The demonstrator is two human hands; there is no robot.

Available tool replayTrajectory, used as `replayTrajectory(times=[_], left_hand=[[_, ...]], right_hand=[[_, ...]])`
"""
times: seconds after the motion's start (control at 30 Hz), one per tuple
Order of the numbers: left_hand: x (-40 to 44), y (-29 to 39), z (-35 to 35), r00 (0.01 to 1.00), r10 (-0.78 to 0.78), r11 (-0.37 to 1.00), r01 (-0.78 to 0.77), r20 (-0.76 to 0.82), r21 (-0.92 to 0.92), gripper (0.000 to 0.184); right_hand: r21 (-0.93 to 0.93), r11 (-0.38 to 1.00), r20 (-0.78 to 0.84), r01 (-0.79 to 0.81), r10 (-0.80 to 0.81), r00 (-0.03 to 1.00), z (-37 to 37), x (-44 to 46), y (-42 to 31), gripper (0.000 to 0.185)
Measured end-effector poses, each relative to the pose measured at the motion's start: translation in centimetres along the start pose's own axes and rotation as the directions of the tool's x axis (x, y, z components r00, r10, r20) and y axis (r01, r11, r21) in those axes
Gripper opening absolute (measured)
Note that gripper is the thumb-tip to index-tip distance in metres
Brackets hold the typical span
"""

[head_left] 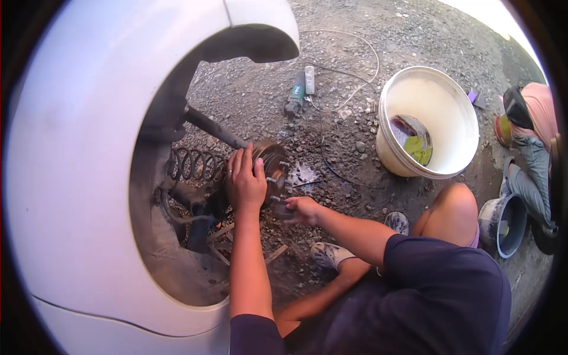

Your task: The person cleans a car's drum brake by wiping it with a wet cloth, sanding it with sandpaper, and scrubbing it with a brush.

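Note:
My left hand [245, 180], with a ring on one finger, lies with its fingers stretched over the outer rim of a rusty brake drum [269, 155]. Wheel studs stick out of the drum's face. Low at that face, my right hand [303, 210] is closed on a small dark piece [283, 209], blurred and too unclear to name. Behind the drum are a coil spring [198, 164] and a shock absorber [214, 126], inside the wheel arch of a white car [89, 154]. My left palm hides part of the drum.
An angle grinder [295, 97] with its cable lies on the gravel [349, 142]. A large white bucket [427, 83] with a green cloth [418, 150] inside stands to the right. Beyond are a smaller bucket [494, 220] and another seated person [535, 112]. Wooden strips [276, 254] lie below the axle.

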State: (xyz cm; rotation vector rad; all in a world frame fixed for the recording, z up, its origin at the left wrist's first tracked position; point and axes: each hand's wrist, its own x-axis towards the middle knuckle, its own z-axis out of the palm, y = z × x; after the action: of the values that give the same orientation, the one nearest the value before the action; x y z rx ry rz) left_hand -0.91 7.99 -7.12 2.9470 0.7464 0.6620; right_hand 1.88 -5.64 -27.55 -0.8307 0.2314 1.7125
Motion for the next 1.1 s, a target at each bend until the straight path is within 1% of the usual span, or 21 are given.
replayTrajectory(times=[0.07, 0.1, 0.2, 0.27, 0.33, 0.37, 0.4, 0.43, 0.47, 0.53, 0.6, 0.63, 0.67, 0.73, 0.83, 0.87, 0.93, 1.0, 1.03, 1.07, 1.1], left_hand=[[0.0, -0.2, 0.3, 1.0, 0.019, 1.0, -0.019, 0.01, -0.004, 0.043], [-0.2, -0.2, 0.2, 1.0, 0.011, 1.0, -0.011, 0.005, 0.0, 0.042], [-0.3, -0.2, 0.4, 1.0, -0.018, 0.999, 0.019, 0.007, -0.048, 0.04], [-0.3, 0.2, 0.5, 1.0, -0.017, 0.999, 0.017, 0.003, -0.033, 0.039], [-0.3, 0.2, 0.4, 1.0, 0.0, 1.0, 0.0, -0.002, 0.023, 0.039], [-0.3, 0.0, 0.4, 1.0, 0.016, 1.0, -0.016, -0.012, 0.026, 0.038], [-0.2, 0.0, 0.4, 1.0, 0.016, 1.0, -0.016, -0.015, 0.02, 0.038], [-0.1, 0.3, 0.5, 1.0, 0.01, 1.0, -0.01, -0.024, 0.011, 0.038], [-0.1, 0.3, 0.4, 1.0, 0.004, 1.0, -0.004, -0.029, 0.003, 0.037], [-0.1, 0.1, 0.7, 0.999, 0.003, 1.0, -0.003, -0.04, 0.005, 0.041], [-0.4, 0.0, 0.9, 0.986, -0.08, 0.985, 0.055, -0.149, -0.164, 0.047], [-0.7, 0.0, 0.5, 0.985, -0.128, 0.976, 0.104, -0.114, -0.192, 0.054], [-0.9, -0.3, 0.6, 0.985, -0.131, 0.975, 0.107, -0.117, -0.194, 0.054], [-1.1, -0.5, 1.2, 0.958, -0.193, 0.906, 0.091, -0.212, -0.414, 0.056], [-1.5, -0.7, 1.2, 0.96, -0.211, 0.87, 0.099, -0.184, -0.483, 0.058], [-1.5, -0.8, 1.1, 0.96, -0.205, 0.864, 0.085, -0.193, -0.495, 0.058], [-1.4, -0.7, 1.0, 0.957, -0.215, 0.865, 0.095, -0.194, -0.493, 0.057], [-1.4, -0.9, 1.0, 0.96, -0.219, 0.881, 0.118, -0.174, -0.458, 0.056], [-1.4, -0.9, 1.1, 0.958, -0.222, 0.875, 0.115, -0.179, -0.47, 0.054], [-1.3, -1.0, 1.0, 0.959, -0.219, 0.877, 0.111, -0.182, -0.468, 0.054], [-1.1, -1.0, 1.2, 0.962, -0.205, 0.884, 0.102, -0.181, -0.456, 0.054]], right_hand=[[0.39, 0.92, 0.133, -0.035, -0.018, 0.991, 2.1, 1.4, 0.4, 0.043], [0.415, 0.909, 0.124, -0.036, -0.017, 0.992, 2.2, 1.6, 0.2, 0.043], [0.458, 0.889, 0.28, 0.001, -0.145, 0.949, 2.0, 2.1, -2.8, 0.045], [0.255, 0.965, 0.256, 0.069, -0.136, 0.957, 1.0, 2.1, -4.8, 0.042], [0.329, 0.935, 0.196, 0.13, -0.203, 0.959, -1.3, 5.3, -6.8, 0.045], [0.237, 0.943, 0.204, 0.232, -0.282, 0.938, -2.5, 6.1, -8.8, 0.044], [0.064, 0.918, 0.003, 0.391, -0.392, 0.92, -0.5, 2.6, -12.0, 0.047], [-0.358, 0.819, 0.081, 0.449, -0.451, 0.889, -0.6, 2.6, -14.3, 0.051], [-0.651, 0.56, 0.157, 0.513, -0.562, 0.812, 0.6, 1.7, -15.9, 0.051], [-0.77, 0.209, 0.293, 0.603, -0.724, 0.625, 2.1, 0.3, -17.6, 0.051], [-0.876, -0.002, 0.314, 0.483, -0.761, 0.567, 6.6, -4.4, -18.1, 0.052], [-0.89, -0.045, 0.357, 0.454, -0.689, 0.631, 8.5, -6.6, -18.3, 0.053], [-0.805, -0.375, 0.578, 0.46, -0.671, 0.465, 9.0, -7.0, -17.4, 0.065], [-0.661, -0.676, 0.749, 0.327, -0.566, 0.344, 10.5, -8.2, -15.5, 0.075], [-0.681, -0.597, 0.732, 0.423, -0.566, 0.38, 10.0, -9.0, -16.3, 0.074], [-0.72, -0.474, 0.674, 0.507, -0.651, 0.348, 9.3, -8.4, -16.3, 0.065], [-0.745, -0.399, 0.596, 0.535, -0.757, 0.266, 9.0, -6.4, -15.7, 0.064], [-0.802, -0.124, 0.447, 0.584, -0.773, 0.45, 8.6, -6.6, -16.4, 0.061], [-0.871, 0.055, 0.279, 0.489, -0.764, 0.582, 8.4, -6.8, -17.0, 0.059], [-0.849, 0.146, 0.222, 0.507, -0.773, 0.595, 7.0, -5.1, -17.3, 0.054], [-0.874, 0.075, 0.23, 0.48, -0.806, 0.546, 5.7, -3.4, -16.8, 0.052]])
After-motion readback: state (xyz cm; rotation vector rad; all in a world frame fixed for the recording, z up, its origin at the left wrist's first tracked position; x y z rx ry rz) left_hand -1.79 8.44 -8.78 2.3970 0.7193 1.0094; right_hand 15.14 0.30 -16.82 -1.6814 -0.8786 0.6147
